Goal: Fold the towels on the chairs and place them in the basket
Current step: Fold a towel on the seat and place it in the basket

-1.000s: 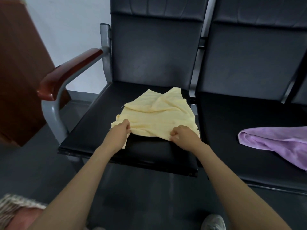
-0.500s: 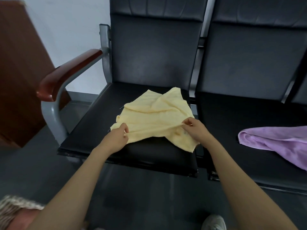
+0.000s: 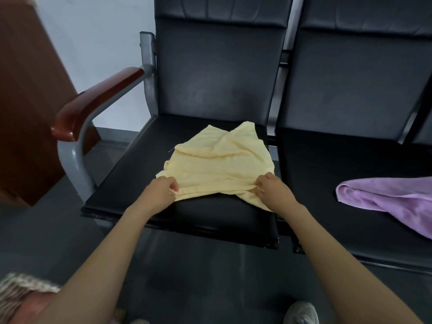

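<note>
black padded seats (image 3: 131, 183) line a pale wall; on the left one lies a pale yellow terry towel (image 3: 217, 164), its near edge pinched by the left hand (image 3: 161, 192) and right hand (image 3: 273, 190). folding appears just begun: next, that edge likely needs carrying over, corners matched. a lilac microfibre towel (image 3: 385, 197) waits alongside.

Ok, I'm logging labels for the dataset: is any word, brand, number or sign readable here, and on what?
None: no text shows on the yellow towel, the purple towel, the chairs or the shoe.
</note>
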Available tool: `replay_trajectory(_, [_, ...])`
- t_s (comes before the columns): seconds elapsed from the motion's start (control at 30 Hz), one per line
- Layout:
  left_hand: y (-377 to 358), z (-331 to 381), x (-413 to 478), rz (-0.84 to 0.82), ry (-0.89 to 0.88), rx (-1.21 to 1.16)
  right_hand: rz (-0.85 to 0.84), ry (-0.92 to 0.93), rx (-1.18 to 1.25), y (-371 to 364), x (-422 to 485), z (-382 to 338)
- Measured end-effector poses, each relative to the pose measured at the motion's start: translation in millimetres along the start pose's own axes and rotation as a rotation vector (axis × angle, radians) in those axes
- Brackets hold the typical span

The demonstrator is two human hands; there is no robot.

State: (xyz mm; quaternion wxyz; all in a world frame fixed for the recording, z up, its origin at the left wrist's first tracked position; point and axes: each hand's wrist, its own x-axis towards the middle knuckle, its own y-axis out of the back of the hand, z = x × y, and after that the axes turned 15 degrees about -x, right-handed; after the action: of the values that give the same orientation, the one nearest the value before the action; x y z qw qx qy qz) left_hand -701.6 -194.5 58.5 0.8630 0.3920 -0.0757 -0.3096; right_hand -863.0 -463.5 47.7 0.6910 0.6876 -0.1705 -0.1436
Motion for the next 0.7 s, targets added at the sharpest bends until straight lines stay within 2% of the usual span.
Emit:
replay_trajectory(0.1, [0.6, 0.8, -2.2, 0.010, 0.010, 0.034, 0.029, -0.120, -0.049, -1.7, -0.7, 6.9])
replay_trajectory(0.2, [0.2, 2.0, -6.9, 0.075, 0.010, -0.020, 0.039, -0.151, -0.040, -2.7, -4.8, 12.0])
replay_trajectory(0.37, [0.0, 15.2, -23.3, 0.158, -0.027, -0.236, 0.196, -0.281, 0.181, 21.5, -20.6, 15.2])
replay_trajectory(0.43, [2.2, 30.6, -33.4, 0.249, -0.028, -0.376, 0.233, -0.349, 0.375, 39.8, -30.3, 9.4])
replay_trajectory(0.57, [27.3, 65.6, -53.7, 0.411, -0.059, -0.592, 0.280, -0.325, 0.541, 92.7, -49.9, -4.7])
replay_trajectory(0.7, [81.1, 110.3, -74.7, 0.500, -0.090, -0.779, 0.371, -0.215, 0.516, 176.4, -66.8, -10.1])
